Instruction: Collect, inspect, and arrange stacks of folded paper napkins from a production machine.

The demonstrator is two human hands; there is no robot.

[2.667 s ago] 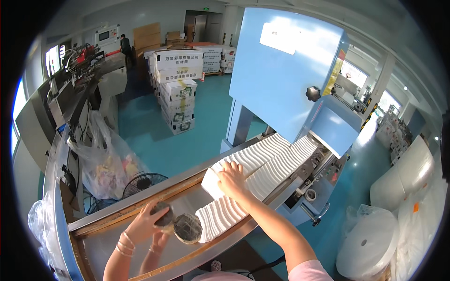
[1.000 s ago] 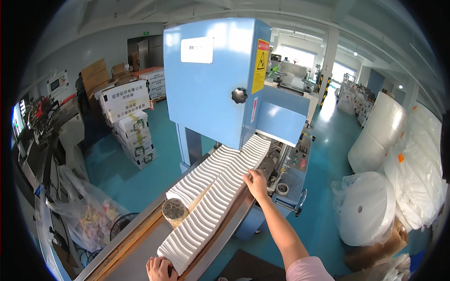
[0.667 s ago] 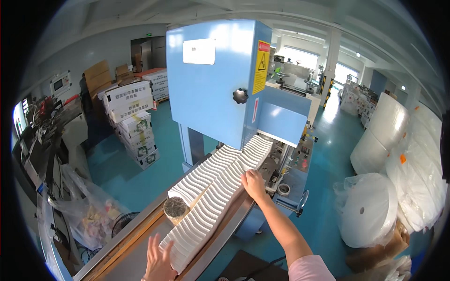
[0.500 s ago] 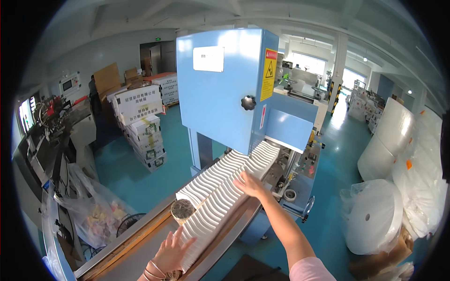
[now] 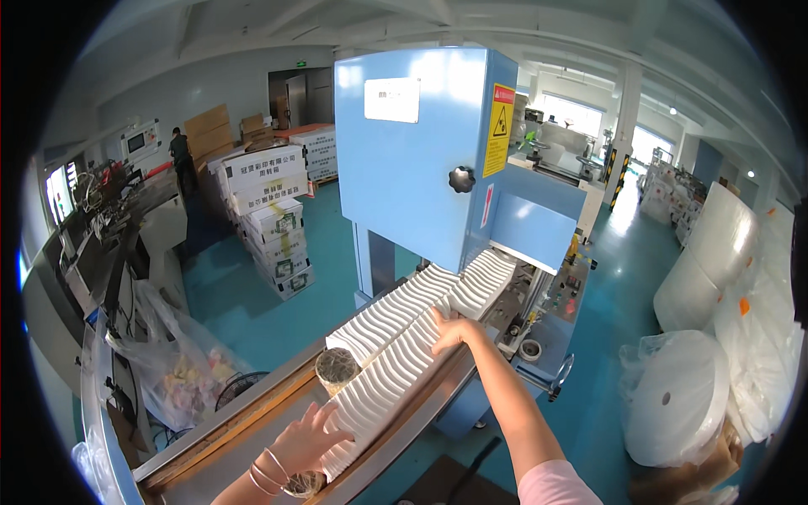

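Two long rows of white, wavy-edged stacked pieces (image 5: 391, 368), which look like paper, lie side by side on a metal-edged conveyor bed and run up under a blue machine. My left hand (image 5: 311, 439) has its fingers spread, the fingertips at the near end of the right-hand row. Farther up that row, my right hand (image 5: 454, 332) rests with parted fingers against its top and right edge. A round, glossy-topped drum (image 5: 338, 369) stands at the near end of the shorter left row. Beside my left wrist shows a similar round thing (image 5: 305, 483), partly hidden.
The blue machine housing (image 5: 412, 160) with a black knob rises ahead. A control panel (image 5: 562, 295) lies to its right. White cartons (image 5: 269, 202) are stacked at the left, plastic-wrapped rolls (image 5: 677, 400) at the right. A person (image 5: 180, 156) stands far back left.
The view has turned slightly left. My right hand has shifted a little nearer along the row, its fingers now lower at the right edge. My left hand stays near the row's end.
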